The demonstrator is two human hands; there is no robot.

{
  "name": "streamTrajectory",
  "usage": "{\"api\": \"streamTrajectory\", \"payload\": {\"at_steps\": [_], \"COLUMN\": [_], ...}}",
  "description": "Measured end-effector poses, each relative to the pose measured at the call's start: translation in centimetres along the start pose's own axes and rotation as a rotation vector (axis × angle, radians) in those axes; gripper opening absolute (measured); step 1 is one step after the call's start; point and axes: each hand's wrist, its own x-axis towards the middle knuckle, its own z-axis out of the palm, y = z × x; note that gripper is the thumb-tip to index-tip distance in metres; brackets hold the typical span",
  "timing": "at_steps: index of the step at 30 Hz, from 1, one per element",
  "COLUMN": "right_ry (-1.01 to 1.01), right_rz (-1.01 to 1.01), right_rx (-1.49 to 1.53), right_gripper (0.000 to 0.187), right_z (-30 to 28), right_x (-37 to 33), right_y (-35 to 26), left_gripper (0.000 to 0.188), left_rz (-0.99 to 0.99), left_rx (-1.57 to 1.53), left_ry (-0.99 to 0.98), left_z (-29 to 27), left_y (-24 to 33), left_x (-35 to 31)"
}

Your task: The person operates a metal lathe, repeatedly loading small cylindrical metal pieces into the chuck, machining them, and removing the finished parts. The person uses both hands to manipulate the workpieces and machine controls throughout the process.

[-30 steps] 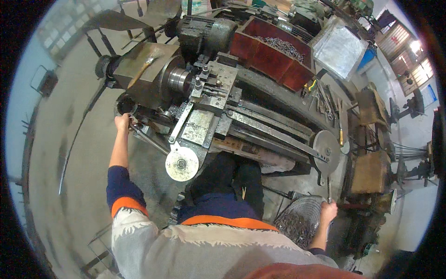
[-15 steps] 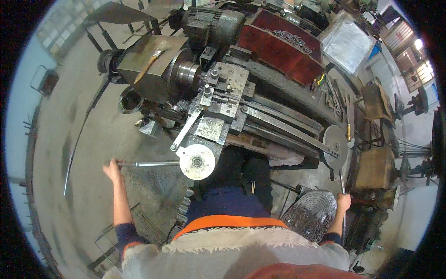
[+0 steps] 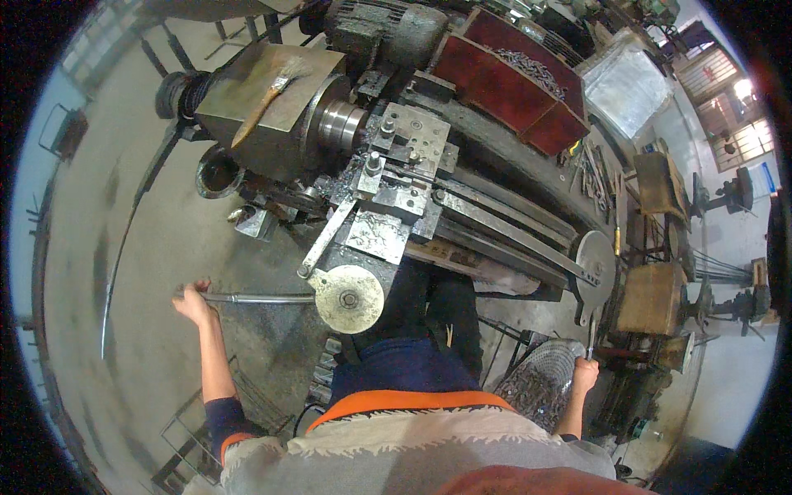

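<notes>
I stand at a grey metal lathe [image 3: 412,157]. My left hand [image 3: 194,301] is out to the left, closed on the end of a long thin metal rod [image 3: 260,298]. The rod lies level and reaches to the round handwheel [image 3: 350,298] on the lathe's carriage. My right hand [image 3: 584,375] is low on the right, beside a wire basket [image 3: 540,379] of small metal parts. Its fingers are closed on a thin metal tool [image 3: 592,332] that sticks upward. The chuck [image 3: 338,124] holds no workpiece that I can see.
A red tray [image 3: 511,87] with metal swarf sits behind the lathe bed. A round dark bucket [image 3: 219,173] stands on the floor by the headstock. Wooden boxes [image 3: 652,297] and machine stands crowd the right side. A wire frame [image 3: 194,437] lies at lower left.
My left hand has come down from beside the headstock to floor-side left and now grips the long rod. My right hand stays by the wire basket.
</notes>
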Motion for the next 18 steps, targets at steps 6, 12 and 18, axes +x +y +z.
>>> {"api": "streamTrajectory", "payload": {"at_steps": [6, 12, 18], "right_ry": [-0.004, 0.092, 0.207], "right_rz": [0.087, 0.005, -0.143], "right_rx": [0.042, 0.003, -0.060], "right_gripper": [0.042, 0.036, 0.041], "right_z": [-0.7, 0.7, 1.2], "right_x": [-0.8, 0.0, 6.4], "right_y": [-1.3, 0.1, 2.8], "left_gripper": [0.025, 0.019, 0.010], "left_rz": [0.031, 0.036, -0.012], "left_rx": [-0.041, -0.007, 0.116], "left_ry": [0.014, -0.011, -0.139], "left_z": [0.3, -0.1, -1.8], "left_y": [-0.5, -1.5, 0.5], "left_x": [0.7, 1.6, 0.3]}}
